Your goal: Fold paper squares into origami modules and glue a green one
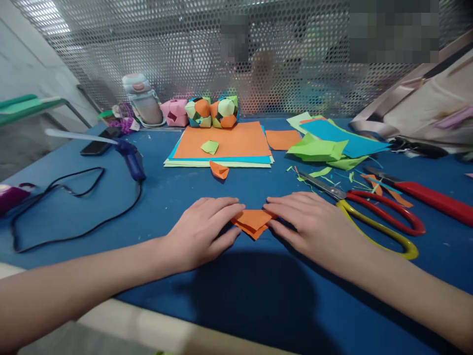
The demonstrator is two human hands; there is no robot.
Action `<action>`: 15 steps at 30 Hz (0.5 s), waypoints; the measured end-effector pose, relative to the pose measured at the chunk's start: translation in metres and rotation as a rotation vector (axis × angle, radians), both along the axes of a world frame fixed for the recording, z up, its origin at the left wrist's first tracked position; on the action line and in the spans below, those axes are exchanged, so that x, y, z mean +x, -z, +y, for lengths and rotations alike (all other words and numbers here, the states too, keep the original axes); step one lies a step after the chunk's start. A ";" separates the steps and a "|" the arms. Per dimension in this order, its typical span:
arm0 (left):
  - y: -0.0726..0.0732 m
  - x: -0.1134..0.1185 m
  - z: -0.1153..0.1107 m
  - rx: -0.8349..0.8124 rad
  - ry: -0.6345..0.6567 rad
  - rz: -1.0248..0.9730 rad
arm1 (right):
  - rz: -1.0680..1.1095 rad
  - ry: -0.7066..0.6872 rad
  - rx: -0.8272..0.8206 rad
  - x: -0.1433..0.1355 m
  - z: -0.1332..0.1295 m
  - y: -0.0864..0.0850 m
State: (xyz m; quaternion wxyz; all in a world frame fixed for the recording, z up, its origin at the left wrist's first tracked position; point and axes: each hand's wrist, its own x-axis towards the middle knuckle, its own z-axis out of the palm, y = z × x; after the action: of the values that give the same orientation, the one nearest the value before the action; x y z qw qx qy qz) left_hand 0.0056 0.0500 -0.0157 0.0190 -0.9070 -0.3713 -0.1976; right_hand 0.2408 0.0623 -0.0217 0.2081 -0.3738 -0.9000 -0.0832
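A small orange paper [254,219], folded into a triangle with its point towards me, lies on the blue table. My left hand [203,227] pinches its left corner between thumb and fingers. On the other side, my right hand [305,217] grips the right corner the same way. Just beyond the fingers sits a folded orange paper piece [219,170]. A folded green paper piece [210,147] rests on a stack of coloured sheets [236,138], orange on top with blue and pale green edges below.
Scissors [340,195] with red and yellow handles lie beside my right hand, among paper scraps, near red-handled pliers [424,195]. A blue glue gun [131,160] and its black cord are on the left. Folded paper balls [224,112] and a bottle [142,101] stand by the perforated metal panel [192,54].
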 end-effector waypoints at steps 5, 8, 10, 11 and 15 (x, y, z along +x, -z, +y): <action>-0.001 0.004 0.000 0.001 0.016 -0.086 | 0.043 -0.084 0.057 -0.004 0.005 0.003; -0.004 0.006 -0.003 -0.014 0.043 -0.142 | 0.054 -0.152 0.093 -0.008 0.001 -0.002; -0.007 0.007 -0.006 -0.048 0.070 -0.172 | 0.083 -0.177 0.113 -0.011 -0.004 -0.006; -0.009 0.008 -0.007 -0.073 0.069 -0.190 | 0.112 -0.171 0.110 -0.013 -0.007 -0.008; -0.015 0.011 -0.011 -0.214 -0.060 -0.312 | 0.317 0.032 -0.120 -0.019 -0.013 -0.007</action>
State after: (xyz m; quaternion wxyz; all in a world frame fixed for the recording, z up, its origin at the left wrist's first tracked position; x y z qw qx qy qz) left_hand 0.0170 0.0387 -0.0011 -0.1293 -0.8509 -0.4153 -0.2946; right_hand 0.2216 0.0493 -0.0149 0.3235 -0.4083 -0.8532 0.0274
